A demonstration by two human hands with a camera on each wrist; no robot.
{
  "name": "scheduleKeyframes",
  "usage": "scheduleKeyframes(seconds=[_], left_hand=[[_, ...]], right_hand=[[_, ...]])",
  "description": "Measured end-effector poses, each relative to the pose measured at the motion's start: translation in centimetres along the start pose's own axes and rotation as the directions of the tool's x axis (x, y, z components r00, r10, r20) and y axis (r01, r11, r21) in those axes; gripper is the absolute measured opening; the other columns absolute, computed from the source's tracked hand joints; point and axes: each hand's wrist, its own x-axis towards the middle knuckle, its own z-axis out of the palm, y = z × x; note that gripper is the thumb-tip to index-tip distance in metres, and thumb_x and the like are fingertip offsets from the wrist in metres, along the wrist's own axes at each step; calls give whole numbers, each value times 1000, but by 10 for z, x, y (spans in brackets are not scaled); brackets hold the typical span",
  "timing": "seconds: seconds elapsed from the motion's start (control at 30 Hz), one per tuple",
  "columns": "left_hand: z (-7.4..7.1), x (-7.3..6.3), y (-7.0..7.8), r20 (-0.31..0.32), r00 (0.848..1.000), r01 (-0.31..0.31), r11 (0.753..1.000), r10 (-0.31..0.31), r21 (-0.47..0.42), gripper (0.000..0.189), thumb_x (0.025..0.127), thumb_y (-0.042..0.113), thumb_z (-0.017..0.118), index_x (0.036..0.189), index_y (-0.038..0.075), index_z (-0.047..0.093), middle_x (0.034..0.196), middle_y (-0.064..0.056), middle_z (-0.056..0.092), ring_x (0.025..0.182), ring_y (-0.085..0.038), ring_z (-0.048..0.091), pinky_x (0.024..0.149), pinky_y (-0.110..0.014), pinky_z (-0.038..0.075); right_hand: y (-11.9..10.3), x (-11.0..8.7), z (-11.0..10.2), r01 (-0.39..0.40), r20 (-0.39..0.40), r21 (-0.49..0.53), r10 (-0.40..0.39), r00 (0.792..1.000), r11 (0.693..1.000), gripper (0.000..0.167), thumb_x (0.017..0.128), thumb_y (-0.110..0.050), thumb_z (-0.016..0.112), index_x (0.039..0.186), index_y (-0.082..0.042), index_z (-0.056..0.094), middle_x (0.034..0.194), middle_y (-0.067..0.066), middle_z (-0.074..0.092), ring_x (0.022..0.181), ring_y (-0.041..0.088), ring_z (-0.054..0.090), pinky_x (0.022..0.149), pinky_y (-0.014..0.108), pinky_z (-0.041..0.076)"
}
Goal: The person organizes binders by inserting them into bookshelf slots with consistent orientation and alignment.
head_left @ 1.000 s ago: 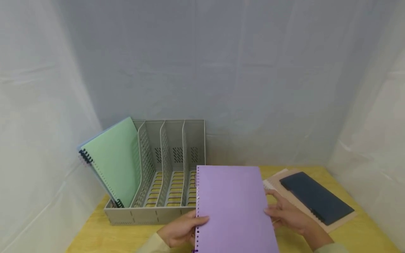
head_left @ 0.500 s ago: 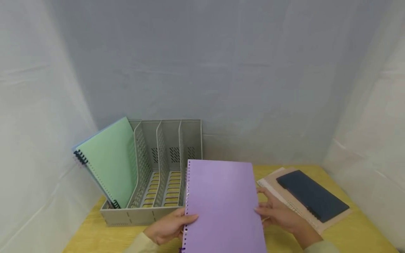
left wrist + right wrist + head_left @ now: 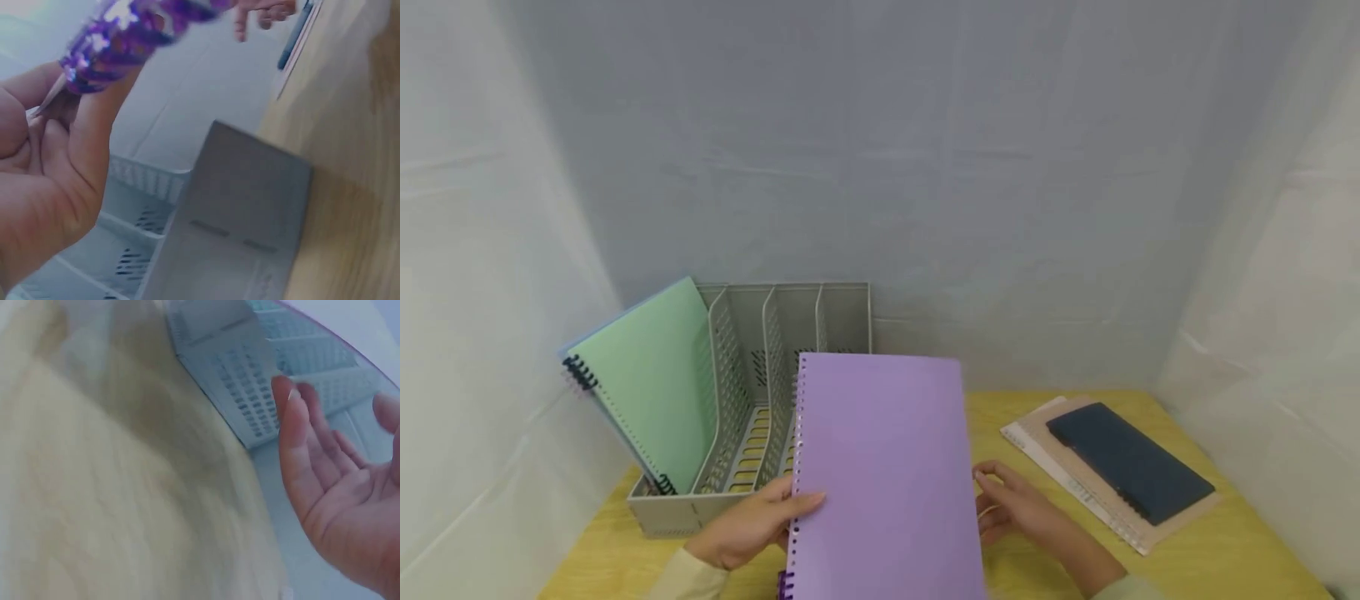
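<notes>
A purple spiral notebook (image 3: 880,467) is held upright in front of the grey file organizer (image 3: 662,512). My left hand (image 3: 748,525) pinches its punched left edge, thumb on the cover and fingers behind. In the left wrist view the shiny purple binding coil (image 3: 125,44) shows right above that hand. Beside the notebook's right edge, my right hand (image 3: 1022,508) has loosely bent fingers and grips nothing. The right wrist view shows its palm and parted fingers (image 3: 294,425) below the notebook's edge. A green spiral notebook (image 3: 655,383) leans in the organizer's leftmost slot, with a blue one behind it.
On the right of the yellow wood-grain table (image 3: 1022,575) lies a dark blue notebook (image 3: 1127,458) on a beige one (image 3: 1198,504), over a whitish punched one (image 3: 1075,492). Pale sheeting (image 3: 910,167) hangs behind and at both sides. Upright perforated dividers (image 3: 726,392) part the organizer's slots.
The purple notebook has moved left and slightly up with my left hand, covering more of the organizer. My right hand has let go of its right edge. The whole scene shifts slightly left.
</notes>
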Motion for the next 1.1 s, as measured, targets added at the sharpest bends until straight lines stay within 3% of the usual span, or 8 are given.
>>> scheduleKeyframes(seconds=[0.13, 0.3, 0.43, 0.57, 0.8, 1.0, 1.1], left_hand=[[-9, -14, 13, -14, 1000, -2, 1000, 3, 24, 43, 106, 19, 39, 139, -8, 37, 113, -9, 69, 93, -25, 70, 73, -41, 59], [-18, -33, 29, -28, 999, -31, 999, 32, 28, 38, 107, 17, 35, 142, 4, 41, 117, -6, 68, 96, -25, 69, 76, -41, 58], [-18, -41, 38, -95, 995, -2, 999, 5, 39, 41, 107, 21, 36, 145, 6, 37, 119, -4, 66, 99, -25, 68, 80, -43, 57], [-17, -50, 43, -182, 983, 23, 998, -13, 56, 44, 107, 24, 36, 147, 5, 32, 120, 0, 66, 102, -24, 67, 83, -45, 56], [-28, -65, 54, -183, 982, -30, 998, 39, 52, 35, 108, 19, 29, 133, 33, 50, 120, 5, 67, 103, -21, 66, 84, -39, 56], [-30, -74, 64, -224, 973, -36, 992, 62, 121, 36, 108, 18, 30, 128, 36, 54, 116, 5, 69, 99, -21, 68, 81, -39, 57], [-31, -78, 69, -253, 965, -34, 987, 74, 158, 35, 108, 19, 31, 127, 37, 55, 115, 6, 69, 97, -21, 69, 80, -39, 57]], right_hand=[[11, 8, 16, -13, -72, -82, 7, 997, 997, 45, 103, -34, 48, 127, 3, 38, 88, 8, 69, 73, 18, 68, 63, 33, 58], [16, 20, 39, 94, -116, -238, -124, 985, 967, 41, 101, -18, 52, 129, 8, 38, 99, 13, 67, 84, 23, 65, 61, 32, 55], [14, 29, 56, 184, -165, -388, -264, 950, 903, 48, 98, -14, 56, 135, 10, 39, 118, 24, 58, 105, 39, 58, 80, 46, 55], [8, 40, 71, 211, -179, -468, -326, 928, 858, 56, 97, -23, 60, 141, 6, 39, 139, 29, 46, 126, 50, 43, 95, 58, 46], [0, 52, 86, 259, -110, -493, -355, 928, 830, 63, 96, -26, 62, 147, 0, 35, 150, 27, 33, 136, 49, 31, 98, 65, 40], [3, 60, 95, 343, -37, -559, -436, 899, 755, 60, 93, -22, 66, 145, -4, 42, 152, 20, 35, 135, 45, 36, 97, 63, 42], [6, 63, 99, 374, -3, -566, -455, 891, 735, 55, 94, -18, 64, 144, -5, 45, 151, 16, 37, 135, 40, 38, 100, 59, 41]])
